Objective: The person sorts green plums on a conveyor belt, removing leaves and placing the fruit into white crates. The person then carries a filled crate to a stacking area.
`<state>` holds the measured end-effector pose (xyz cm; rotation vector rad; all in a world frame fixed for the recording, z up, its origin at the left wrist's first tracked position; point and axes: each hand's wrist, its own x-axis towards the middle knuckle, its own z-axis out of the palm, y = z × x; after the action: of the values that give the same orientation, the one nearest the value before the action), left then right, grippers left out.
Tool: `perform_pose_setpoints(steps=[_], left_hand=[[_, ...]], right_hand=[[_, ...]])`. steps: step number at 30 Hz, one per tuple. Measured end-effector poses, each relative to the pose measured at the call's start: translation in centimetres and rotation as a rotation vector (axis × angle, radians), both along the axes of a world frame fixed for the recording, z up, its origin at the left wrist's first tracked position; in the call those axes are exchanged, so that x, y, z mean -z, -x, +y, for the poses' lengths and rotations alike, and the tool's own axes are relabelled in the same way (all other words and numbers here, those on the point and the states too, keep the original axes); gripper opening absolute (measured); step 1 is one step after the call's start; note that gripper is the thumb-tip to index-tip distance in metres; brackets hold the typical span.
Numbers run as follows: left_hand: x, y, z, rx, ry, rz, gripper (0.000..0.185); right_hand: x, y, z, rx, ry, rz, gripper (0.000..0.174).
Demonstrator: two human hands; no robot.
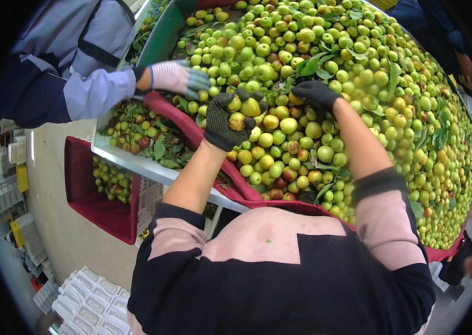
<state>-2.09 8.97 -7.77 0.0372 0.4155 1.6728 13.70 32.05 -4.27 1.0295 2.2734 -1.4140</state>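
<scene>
My left hand (232,118), in a black dotted work glove, is turned palm up. Its fingers curl around several fruits, among them a yellow-green jujube (250,107) and one with a brown, wrinkled patch (237,121). To its right, my right hand (316,94), also black-gloved, reaches into the pile with its fingertips at a yellow-brown jujube (296,99); whether it grips the fruit cannot be told. Both hands are over a big heap of green and reddish jujubes (314,130) mixed with green leaves (312,65).
A co-worker's striped glove (179,78) is close by on the left. A metal tray (135,161) of fruit and leaves adjoins the dark red cloth edge (177,119). Below it stands a red-lined crate (102,217). Stacked white boxes (93,303) are at lower left; another person (437,37) is at upper right.
</scene>
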Motion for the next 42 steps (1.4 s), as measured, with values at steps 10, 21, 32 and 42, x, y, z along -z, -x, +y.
perform_pose_setpoints(steps=[10, 21, 32, 42], left_hand=[[-2.0, -2.3, -4.1, -0.016, -0.057, -0.192, 0.038], [-6.9, -0.4, -13.4, -0.432, -0.050, -0.054, 0.027], [5.6, -9.7, -41.7, -1.210, 0.166, -0.322, 0.038], [13.0, -16.9, -61.1, -2.035, 0.812, -0.422, 0.052]], right_hand=[[-0.8, -3.0, -1.5, 0.535, 0.646, 0.227, 0.036], [-1.8, -6.7, -11.5, -0.143, -0.835, 0.506, 0.043], [-0.7, -9.2, -24.3, -0.785, -0.784, 0.502, 0.058], [1.4, -11.0, -24.7, -0.790, -0.679, 0.469, 0.055]])
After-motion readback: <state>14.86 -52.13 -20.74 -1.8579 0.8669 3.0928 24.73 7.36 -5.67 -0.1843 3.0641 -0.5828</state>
